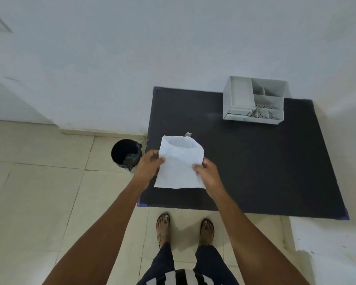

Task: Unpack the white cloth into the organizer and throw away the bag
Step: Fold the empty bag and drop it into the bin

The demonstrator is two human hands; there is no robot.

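Observation:
A white bag (178, 165) with an open mouth at its top is held over the left part of the dark table (255, 161). My left hand (149, 164) pinches its left edge and my right hand (209, 173) pinches its right edge. Whether the white cloth is inside cannot be seen. A small tab of tape (187, 134) sticks up behind the bag's top edge. The grey organizer (255, 99) with several compartments stands at the table's far right, against the wall. A black bin (126, 153) stands on the floor just left of the table.
A pale wall runs behind the table. Beige floor tiles (39, 192) spread to the left and under my sandalled feet (185, 227). A white ledge (327, 239) lies at the lower right, beside the table's front corner.

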